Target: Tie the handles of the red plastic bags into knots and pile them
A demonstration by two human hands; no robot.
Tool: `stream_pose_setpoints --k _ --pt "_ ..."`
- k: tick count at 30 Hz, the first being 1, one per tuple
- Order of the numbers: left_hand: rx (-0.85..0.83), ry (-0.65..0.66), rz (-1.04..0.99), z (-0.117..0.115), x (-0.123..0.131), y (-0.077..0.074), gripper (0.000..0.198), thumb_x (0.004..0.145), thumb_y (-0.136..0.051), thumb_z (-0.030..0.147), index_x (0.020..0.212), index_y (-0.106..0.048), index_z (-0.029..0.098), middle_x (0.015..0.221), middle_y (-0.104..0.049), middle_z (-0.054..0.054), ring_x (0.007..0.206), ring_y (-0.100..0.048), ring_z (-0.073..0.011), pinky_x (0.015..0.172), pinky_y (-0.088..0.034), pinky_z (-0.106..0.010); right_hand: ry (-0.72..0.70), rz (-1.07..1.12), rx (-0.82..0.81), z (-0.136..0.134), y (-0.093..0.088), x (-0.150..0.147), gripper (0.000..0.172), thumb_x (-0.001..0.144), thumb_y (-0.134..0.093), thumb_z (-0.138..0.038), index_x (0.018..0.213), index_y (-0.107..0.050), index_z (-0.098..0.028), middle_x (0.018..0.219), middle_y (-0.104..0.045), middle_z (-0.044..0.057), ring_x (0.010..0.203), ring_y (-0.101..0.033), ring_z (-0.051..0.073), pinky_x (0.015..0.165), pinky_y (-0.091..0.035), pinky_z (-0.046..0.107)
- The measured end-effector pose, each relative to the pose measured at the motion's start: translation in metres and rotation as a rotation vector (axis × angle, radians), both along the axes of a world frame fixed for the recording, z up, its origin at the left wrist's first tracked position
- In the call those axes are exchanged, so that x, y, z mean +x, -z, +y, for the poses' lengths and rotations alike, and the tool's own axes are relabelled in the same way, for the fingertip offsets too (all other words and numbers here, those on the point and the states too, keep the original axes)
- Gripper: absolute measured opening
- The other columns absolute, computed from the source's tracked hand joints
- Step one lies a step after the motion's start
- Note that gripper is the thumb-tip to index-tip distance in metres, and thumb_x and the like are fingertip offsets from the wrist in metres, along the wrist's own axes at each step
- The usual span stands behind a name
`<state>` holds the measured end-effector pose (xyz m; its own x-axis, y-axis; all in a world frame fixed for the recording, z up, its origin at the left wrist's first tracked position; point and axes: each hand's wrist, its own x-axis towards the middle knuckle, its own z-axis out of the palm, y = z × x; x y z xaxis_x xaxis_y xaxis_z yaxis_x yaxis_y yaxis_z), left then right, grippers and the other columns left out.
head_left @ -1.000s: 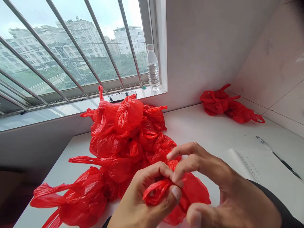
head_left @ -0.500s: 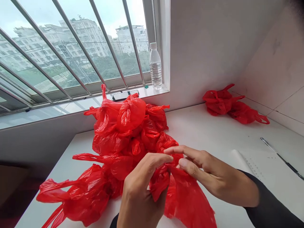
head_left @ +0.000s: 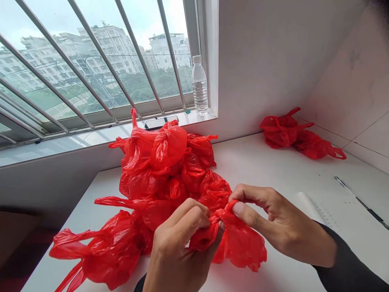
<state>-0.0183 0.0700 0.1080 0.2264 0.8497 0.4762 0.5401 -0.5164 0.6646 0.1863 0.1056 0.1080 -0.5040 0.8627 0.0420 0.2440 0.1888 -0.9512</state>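
Observation:
Low over the front of the table, both hands grip one red plastic bag [head_left: 243, 245]. My left hand [head_left: 182, 239] is closed round its bunched, twisted part, some of which is hidden behind the fingers. My right hand [head_left: 270, 219] pinches a strand of the same bag between thumb and forefinger, just right of the twist, and the loose film hangs below. Right behind the hands rises a heap of knotted red plastic bags [head_left: 158, 170], with their handles sticking out.
A clear water bottle [head_left: 199, 87] and a dark phone [head_left: 161, 122] are on the sill by the barred window. More red bags [head_left: 282, 129] lie at the table's back right corner. A pen [head_left: 361, 202] and a paper sheet [head_left: 331, 207] lie on the right.
My right thumb and forefinger have closed on the bag; they were spread before. The twist between the hands looks tighter, and the hanging film has drawn up shorter.

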Motion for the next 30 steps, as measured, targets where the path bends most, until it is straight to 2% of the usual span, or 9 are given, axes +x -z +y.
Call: stream_pose_setpoints --k 5,9,12,15,18,21,24,27,30 --pt "-0.047 0.006 -0.026 -0.003 0.003 -0.005 0.032 0.092 -0.062 0.007 0.07 -0.042 0.021 0.079 -0.055 0.003 0.062 -0.049 -0.0075 0.056 -0.041 -0.02 0.043 0.05 -0.009 0.003 0.003 0.0 0.03 0.105 -0.045 -0.038 0.081 -0.053 -0.022 0.075 -0.049 -0.003 0.07 -0.047 0.016 0.069 -0.039 0.029" --pt "-0.047 -0.003 -0.038 -0.006 0.002 -0.007 0.032 0.091 -0.063 0.008 0.068 -0.044 0.02 0.091 -0.062 0.002 0.065 -0.055 -0.0062 0.059 -0.045 -0.019 0.087 0.08 0.012 0.007 0.007 0.004 0.031 0.105 -0.046 -0.039 0.08 -0.055 -0.022 0.074 -0.049 -0.003 0.07 -0.045 0.016 0.066 -0.037 0.03" --pt "-0.067 -0.011 -0.058 -0.009 0.001 -0.008 0.034 0.091 -0.064 0.008 0.066 -0.045 0.02 0.104 -0.065 0.001 0.08 -0.066 -0.0097 0.069 -0.049 -0.02 0.124 0.104 0.027 0.012 0.008 0.008 0.031 0.106 -0.045 -0.039 0.084 -0.06 -0.022 0.078 -0.055 -0.001 0.076 -0.049 0.018 0.069 -0.039 0.03" --pt "-0.042 -0.029 -0.065 -0.01 0.001 -0.009 0.035 0.09 -0.065 0.008 0.064 -0.044 0.02 0.109 -0.063 0.0 0.091 -0.067 -0.0136 0.072 -0.05 -0.022 0.177 0.124 0.068 0.018 0.009 0.011 0.031 0.106 -0.046 -0.035 0.083 -0.062 -0.022 0.079 -0.059 0.0 0.079 -0.053 0.018 0.073 -0.041 0.029" --pt "0.033 -0.058 -0.045 -0.01 0.002 -0.008 0.035 0.089 -0.064 0.008 0.064 -0.041 0.02 0.102 -0.057 0.0 0.079 -0.063 -0.0113 0.061 -0.045 -0.023 0.219 0.182 0.099 0.024 0.013 0.014 0.031 0.105 -0.048 -0.032 0.079 -0.062 -0.022 0.078 -0.059 -0.001 0.078 -0.053 0.017 0.076 -0.041 0.028" --pt "0.108 -0.07 0.006 -0.009 0.0 -0.006 0.038 0.087 -0.064 0.009 0.065 -0.034 0.02 0.084 -0.049 0.001 0.068 -0.051 -0.0113 0.059 -0.042 -0.026 0.25 0.271 0.078 0.032 0.02 0.016 0.03 0.105 -0.05 -0.03 0.078 -0.063 -0.021 0.078 -0.058 -0.001 0.079 -0.053 0.016 0.079 -0.042 0.026" --pt "0.105 -0.031 0.035 -0.008 -0.002 -0.005 0.041 0.087 -0.06 0.008 0.067 -0.027 0.021 0.07 -0.041 0.003 0.064 -0.041 -0.0119 0.057 -0.039 -0.026 0.293 0.375 0.017 0.038 0.026 0.016 0.029 0.103 -0.053 -0.03 0.079 -0.064 -0.021 0.079 -0.059 0.0 0.081 -0.054 0.017 0.082 -0.044 0.028" --pt "0.092 0.028 0.051 -0.008 -0.002 -0.007 0.039 0.088 -0.056 0.006 0.067 -0.028 0.021 0.067 -0.039 0.003 0.063 -0.041 -0.0119 0.055 -0.038 -0.025 0.331 0.545 -0.082 0.044 0.029 0.014 0.027 0.101 -0.057 -0.031 0.078 -0.066 -0.02 0.082 -0.064 0.001 0.084 -0.059 0.018 0.086 -0.048 0.028" --pt "0.087 0.102 0.13 -0.007 -0.001 -0.011 0.038 0.086 -0.057 0.003 0.067 -0.03 0.021 0.066 -0.04 0.003 0.063 -0.043 -0.0123 0.058 -0.042 -0.026 0.345 0.797 -0.308 0.047 0.031 0.013 0.02 0.099 -0.062 -0.031 0.083 -0.068 -0.02 0.094 -0.073 0.004 0.094 -0.067 0.019 0.091 -0.054 0.03"
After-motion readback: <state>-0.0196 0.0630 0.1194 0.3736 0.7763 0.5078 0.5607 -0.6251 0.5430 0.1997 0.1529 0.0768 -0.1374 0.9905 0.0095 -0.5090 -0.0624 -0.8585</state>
